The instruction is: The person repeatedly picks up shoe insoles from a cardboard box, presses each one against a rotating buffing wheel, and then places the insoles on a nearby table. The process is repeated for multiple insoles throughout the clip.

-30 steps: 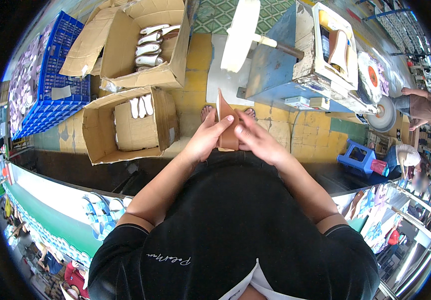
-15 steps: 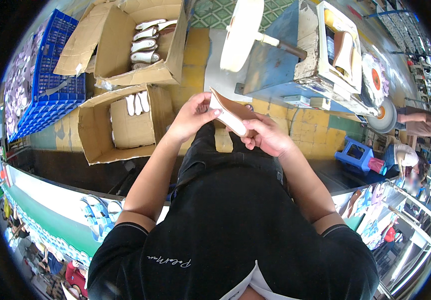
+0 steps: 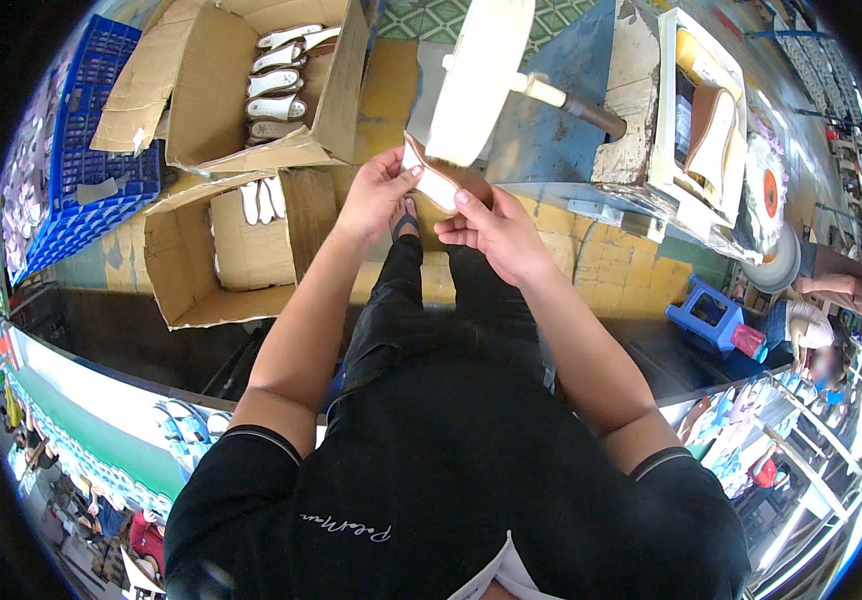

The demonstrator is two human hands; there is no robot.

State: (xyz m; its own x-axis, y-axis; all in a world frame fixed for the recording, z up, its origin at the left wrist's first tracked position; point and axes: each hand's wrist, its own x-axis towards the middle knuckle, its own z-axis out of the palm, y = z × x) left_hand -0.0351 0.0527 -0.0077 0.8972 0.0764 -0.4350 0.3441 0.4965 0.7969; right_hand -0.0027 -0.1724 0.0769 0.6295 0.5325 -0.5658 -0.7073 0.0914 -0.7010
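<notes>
A shoe sole [image 3: 435, 187], white on one face and brown on the other, is held between my two hands. My left hand [image 3: 374, 200] pinches its pointed end with thumb and fingers. Closed on the opposite end is my right hand [image 3: 507, 238], its thumb lying on the white face. Just beyond the sole is the lower end of a pale buffing wheel [image 3: 481, 85]; whether the brown side touches it I cannot tell. The wheel sits on a shaft [image 3: 548, 92] coming out of a worn blue machine [image 3: 561, 125].
At the left, a large carton [image 3: 196, 100] holds several white soles, and a smaller carton [image 3: 176, 260] holds a few more. A blue crate [image 3: 101, 130] stands beyond them. On the machine, a white tray [image 3: 667, 120] bears another sole. A blue stool [image 3: 696, 312] and another person are at right.
Both hands have moved forward with the sole, bringing it up to the lower end of the wheel. My view has shifted slightly, and my left foot now shows.
</notes>
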